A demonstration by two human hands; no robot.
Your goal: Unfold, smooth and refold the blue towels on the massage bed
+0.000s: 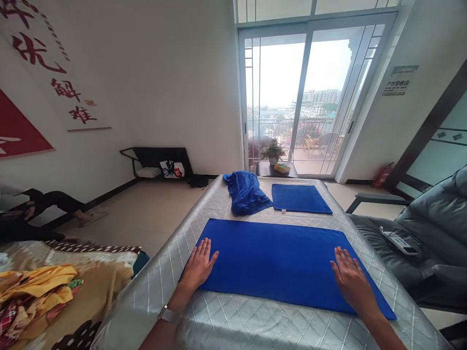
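Observation:
A blue towel [272, 265] lies spread out flat on a quilted silver-grey bed cover [255, 323]. My left hand [200, 265] rests flat near its left edge, fingers stretched out, with a watch on the wrist. Toward the right edge, my right hand [350, 279] also lies flat on the cloth, thumb apart from the fingers. Neither hand grips anything. Behind the spread towel sits a crumpled blue towel [246, 192]. To the right of that is a folded blue towel [301, 198], flat, with a small white tag at its near edge.
At left, a second bed [98, 282] carries yellow and patterned cloths [40, 291]; a seated person [32, 209] is beside it. A grey armchair [438, 228] holding a white corded device [399, 241] stands right. Beyond the bed's far end, a small table [264, 170] bears a potted plant [273, 151].

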